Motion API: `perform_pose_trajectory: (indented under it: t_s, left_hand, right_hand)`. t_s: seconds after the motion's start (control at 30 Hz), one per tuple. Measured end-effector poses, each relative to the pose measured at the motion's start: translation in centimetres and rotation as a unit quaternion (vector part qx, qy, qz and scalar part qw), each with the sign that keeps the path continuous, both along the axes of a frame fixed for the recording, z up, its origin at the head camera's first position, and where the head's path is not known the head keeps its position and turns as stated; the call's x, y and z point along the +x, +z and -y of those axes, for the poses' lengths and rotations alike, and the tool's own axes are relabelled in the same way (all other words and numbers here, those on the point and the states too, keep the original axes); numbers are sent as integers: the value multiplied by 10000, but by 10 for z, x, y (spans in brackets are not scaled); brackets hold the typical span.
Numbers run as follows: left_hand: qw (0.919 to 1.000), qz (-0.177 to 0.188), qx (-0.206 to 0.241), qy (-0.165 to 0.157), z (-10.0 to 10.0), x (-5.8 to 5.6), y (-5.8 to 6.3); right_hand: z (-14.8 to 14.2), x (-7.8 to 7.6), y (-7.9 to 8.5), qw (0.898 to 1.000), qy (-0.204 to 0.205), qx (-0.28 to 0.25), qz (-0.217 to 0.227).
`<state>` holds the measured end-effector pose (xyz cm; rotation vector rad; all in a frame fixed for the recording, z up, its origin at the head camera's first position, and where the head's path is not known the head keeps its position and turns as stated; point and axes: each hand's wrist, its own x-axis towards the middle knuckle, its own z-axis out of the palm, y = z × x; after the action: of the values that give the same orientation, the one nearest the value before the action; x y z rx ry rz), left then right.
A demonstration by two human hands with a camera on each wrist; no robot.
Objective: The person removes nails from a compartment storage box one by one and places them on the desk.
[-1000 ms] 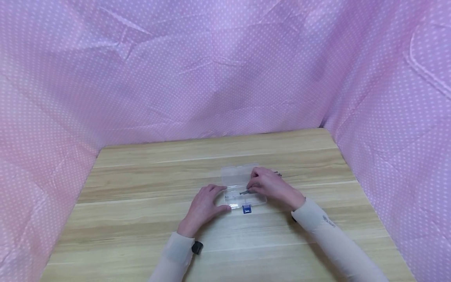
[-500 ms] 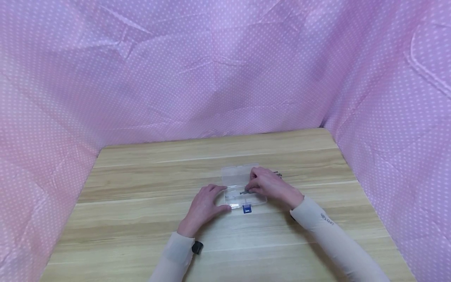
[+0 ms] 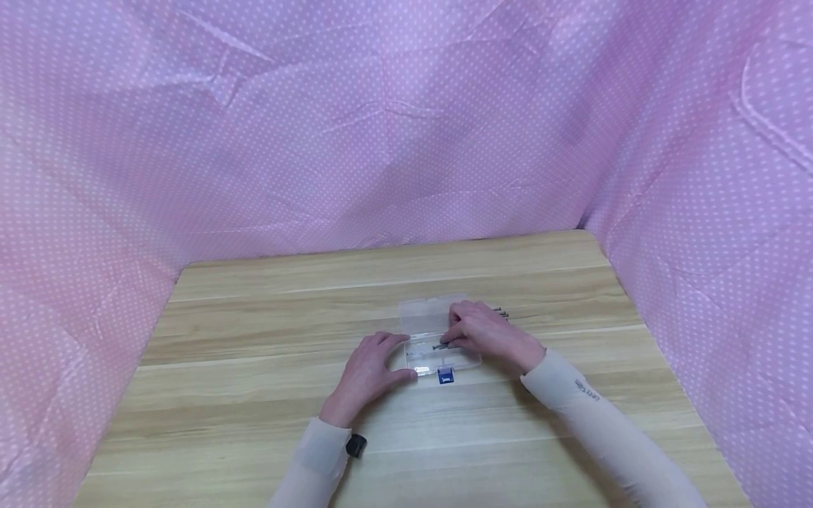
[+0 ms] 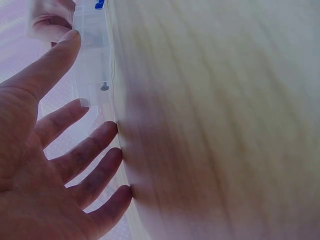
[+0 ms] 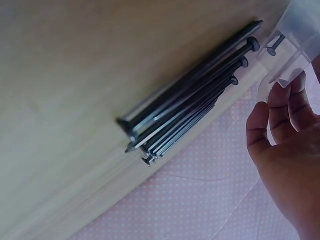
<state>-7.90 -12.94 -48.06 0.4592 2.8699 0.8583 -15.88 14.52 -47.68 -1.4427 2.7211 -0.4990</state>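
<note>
A clear plastic box [image 3: 470, 365] with a blue latch [image 3: 446, 375] lies on the table, its lid [image 3: 421, 319] folded back. My left hand [image 3: 368, 368] holds the box's left end between thumb and index finger; its other fingertips rest on the table in the left wrist view. Over the box, my right hand [image 3: 488, 331] has curled fingers pinching at dark nails [image 3: 437, 347], whose heads point left. Its fingertips are partly hidden in the head view. Another thin nail [image 3: 414, 354] lies inside at the left. One nail head [image 4: 104, 87] shows through the box wall.
A bundle of long dark nails [image 5: 192, 92] lies on the wooden table [image 3: 254, 395] just right of the box, partly behind my right hand in the head view. Pink dotted cloth [image 3: 381, 141] hangs along the table's back and sides.
My right hand has shifted slightly left over the box, its fingertips closer to the nail heads. The left hand and the box have stayed in place.
</note>
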Motion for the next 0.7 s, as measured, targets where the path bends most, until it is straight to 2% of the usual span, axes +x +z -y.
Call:
perform_pose_trajectory:
  t_s: [0.23, 0.53, 0.7]
  left_hand:
    - [10000, 18, -31, 15, -1, 0, 0]
    - [9999, 139, -57, 51, -1, -1, 2]
    - [9998, 142, -89, 44, -1, -1, 2]
  right_hand:
    - [3, 2, 2, 9999, -108, 87, 30]
    - [6, 2, -1, 9991, 27, 195, -376]
    - [10, 3, 4, 9956, 209, 494, -770]
